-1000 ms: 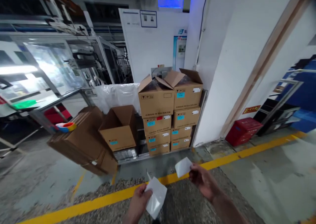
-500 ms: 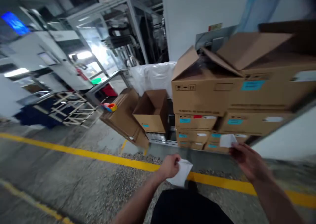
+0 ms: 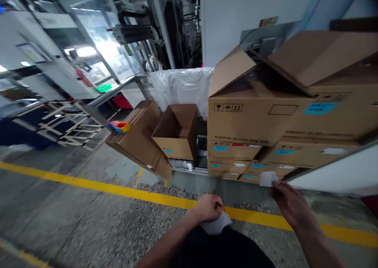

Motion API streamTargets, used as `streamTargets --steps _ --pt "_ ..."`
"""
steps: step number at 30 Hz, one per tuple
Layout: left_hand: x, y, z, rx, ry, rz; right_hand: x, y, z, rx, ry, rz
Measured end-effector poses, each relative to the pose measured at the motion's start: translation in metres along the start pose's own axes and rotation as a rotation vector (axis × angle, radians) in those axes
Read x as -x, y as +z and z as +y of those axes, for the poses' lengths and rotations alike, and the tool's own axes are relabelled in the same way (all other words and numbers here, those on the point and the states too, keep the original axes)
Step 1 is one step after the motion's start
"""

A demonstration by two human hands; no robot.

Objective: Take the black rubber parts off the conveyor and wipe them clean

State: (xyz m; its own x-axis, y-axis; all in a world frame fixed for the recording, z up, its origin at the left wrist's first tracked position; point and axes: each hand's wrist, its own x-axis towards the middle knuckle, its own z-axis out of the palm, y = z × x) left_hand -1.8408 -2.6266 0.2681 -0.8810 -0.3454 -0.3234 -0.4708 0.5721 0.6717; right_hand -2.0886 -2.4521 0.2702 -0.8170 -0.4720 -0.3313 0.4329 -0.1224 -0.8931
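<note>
Low in the middle of the head view, my left hand (image 3: 208, 208) is closed on a white paper (image 3: 217, 224), which hangs below the fingers in front of my dark clothing. To the right, my right hand (image 3: 288, 203) pinches a smaller white paper (image 3: 268, 178) between thumb and fingers. That smaller paper overlaps the lower edge of the stacked cartons (image 3: 228, 168) in the picture. Above them sits a large carton (image 3: 245, 120) with raised flaps, its inside dark.
An open empty-looking carton (image 3: 174, 146) stands left of the stack, beside flattened cardboard (image 3: 138, 142) with an orange tape roll (image 3: 122, 127) on top. Clear plastic wrapping (image 3: 184, 86) hangs behind. A yellow line (image 3: 118, 190) crosses the floor; machinery stands at the back left.
The view has come closer to the cartons. My left hand has moved slightly right and down with its paper, and now hides more of it. My right hand sits slightly lower, still pinching its paper.
</note>
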Motion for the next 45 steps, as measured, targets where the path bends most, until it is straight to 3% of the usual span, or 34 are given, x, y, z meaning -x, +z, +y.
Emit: streamTargets --steps 6,10,14,22,26,30,35,37,40,45 --pt "0.005 -0.016 -0.026 -0.031 0.133 -0.066 0.030 0.032 0.032 -0.089 0.062 0.010" --pt "0.007 -0.027 -0.040 -0.027 0.109 -0.067 0.044 0.061 0.046 -0.023 0.035 0.003" --pt "0.005 -0.044 -0.037 0.028 0.085 -0.103 0.056 0.082 0.053 0.017 -0.003 -0.028" --pt "-0.023 -0.072 -0.034 0.183 0.087 -0.047 0.061 0.087 0.054 -0.008 -0.095 -0.046" --pt "-0.063 -0.099 -0.040 0.206 0.101 0.067 0.053 0.075 0.031 -0.013 -0.152 -0.035" --pt "-0.111 -0.145 -0.033 0.178 0.072 0.195 0.041 0.059 -0.003 -0.016 -0.163 -0.048" --pt "-0.162 -0.196 -0.013 0.102 -0.005 0.345 0.018 0.043 -0.046 0.204 -0.338 -0.210" --pt "-0.178 -0.208 -0.008 0.040 0.009 0.357 -0.001 0.039 -0.063 0.343 -0.414 -0.245" --pt "-0.198 -0.220 -0.009 -0.049 0.008 0.375 -0.046 0.034 -0.090 0.479 -0.509 -0.182" --pt "-0.216 -0.224 -0.019 -0.008 -0.037 0.379 -0.125 0.036 -0.130 0.543 -0.548 -0.182"
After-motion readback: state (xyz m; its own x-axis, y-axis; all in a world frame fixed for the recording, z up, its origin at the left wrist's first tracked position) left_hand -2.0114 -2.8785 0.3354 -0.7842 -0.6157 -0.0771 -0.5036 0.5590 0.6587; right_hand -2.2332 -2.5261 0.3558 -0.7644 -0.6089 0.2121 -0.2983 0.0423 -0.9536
